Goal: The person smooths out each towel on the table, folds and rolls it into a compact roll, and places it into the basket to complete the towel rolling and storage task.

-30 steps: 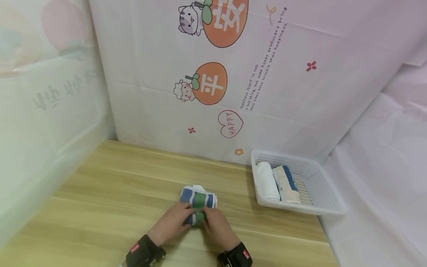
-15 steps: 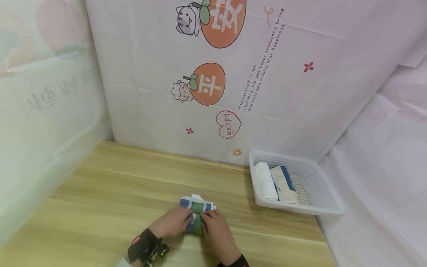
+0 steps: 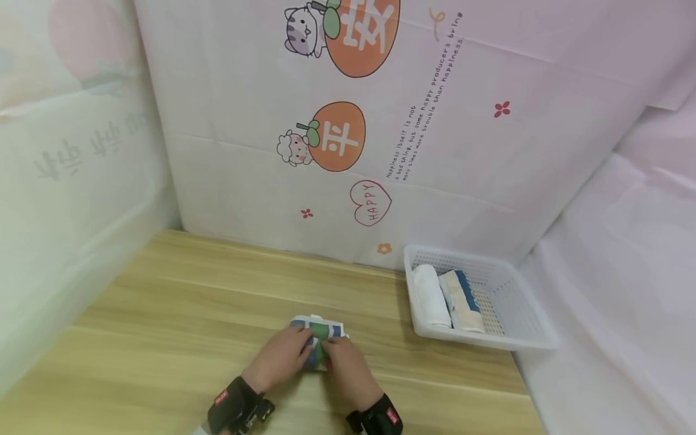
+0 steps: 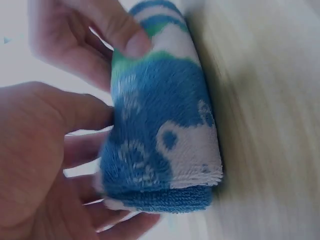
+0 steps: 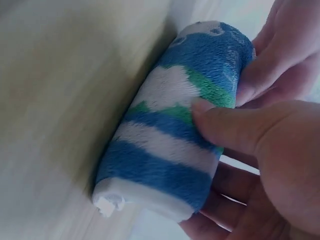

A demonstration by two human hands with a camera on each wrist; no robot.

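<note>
A terry towel (image 3: 322, 330), blue, green and white, lies on the wooden table as a thick roll. The left wrist view shows its blue end with a white animal pattern; from the right wrist its other end shows blue and white stripes. My left hand (image 3: 281, 355) grips the roll's left part, thumb (image 4: 90, 111) against its side and fingers partly hidden beneath. My right hand (image 3: 349, 367) holds the right part, thumb (image 5: 220, 125) pressed on the green and white band and fingers curled under. Both hands sit close together on the near side.
A white plastic basket (image 3: 530, 317) stands at the table's back right. Inside it lie a rolled white towel (image 3: 432, 296) and a beige and blue towel (image 3: 462, 302). Printed white cloth (image 3: 244, 181) hangs behind the table (image 3: 179, 326) and along both sides.
The towel was drawn slightly nearer by half a second ago; since then both hands have moved a little forward with it. Less of its patterned cloth shows in the head view. The basket stays put.
</note>
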